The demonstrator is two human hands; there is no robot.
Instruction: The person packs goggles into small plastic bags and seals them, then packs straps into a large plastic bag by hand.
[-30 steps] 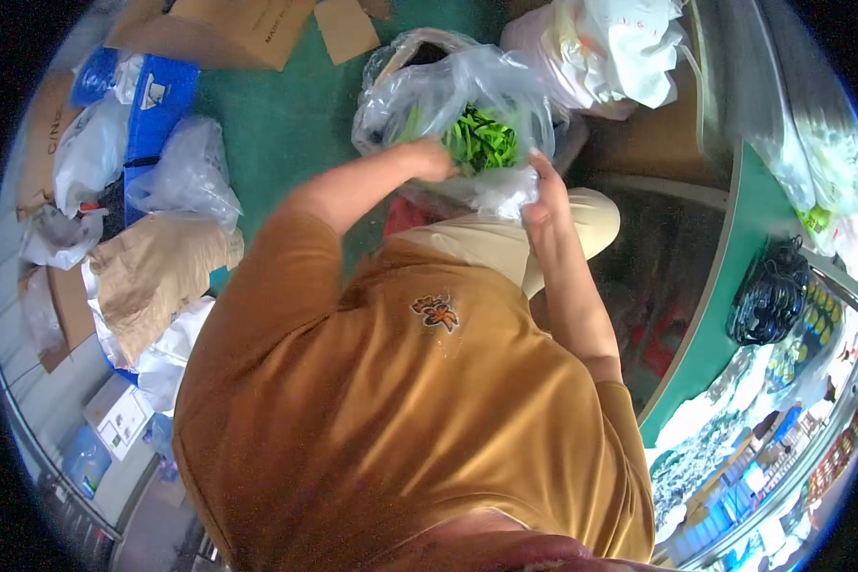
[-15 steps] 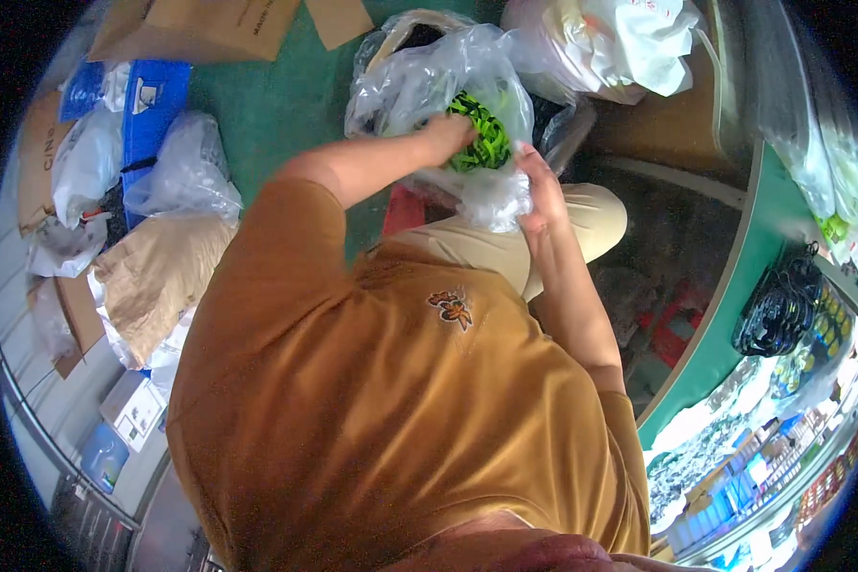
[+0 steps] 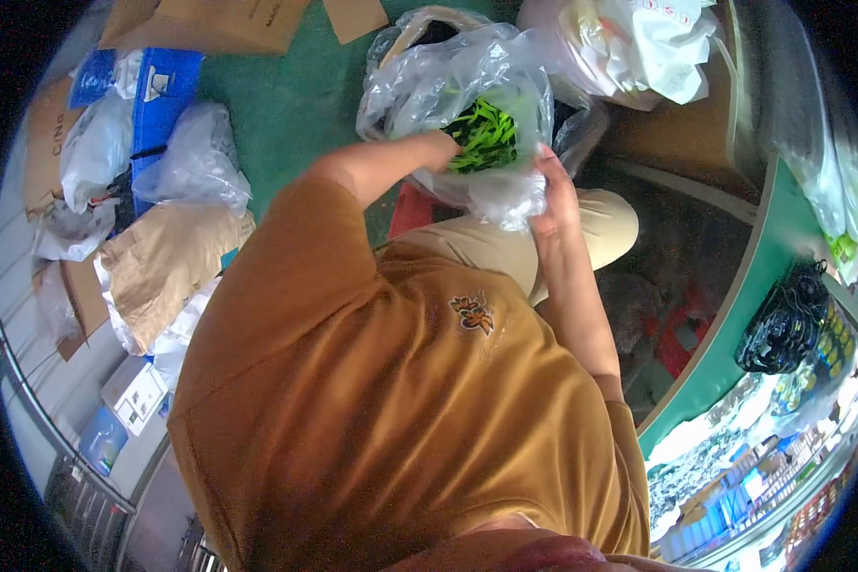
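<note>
A clear plastic bag [image 3: 510, 195] stands gaping at the top of the view, in front of my knees. Inside lies a heap of bright green strip-like pieces [image 3: 491, 138] with dark gaps between them; their exact kind is unclear. My left hand [image 3: 439, 151] reaches over the bag's left side to the edge of the heap, its fingertips hidden. On the right side, my right hand [image 3: 556, 195] grips the bag's rim, with the thumb upward along the plastic.
A full white bag [image 3: 639, 57] sits at the upper right on a cardboard box [image 3: 682, 143]. The green table edge [image 3: 725, 353] runs down the right, with a bundle of black cords [image 3: 782, 319] on it. Cardboard [image 3: 219, 24], a blue crate [image 3: 167, 91] and brown paper [image 3: 167, 272] stand left.
My left hand has drawn back left from over the green pieces, so more of the heap shows. My right hand stays on the bag's rim. The whole view has shifted slightly.
</note>
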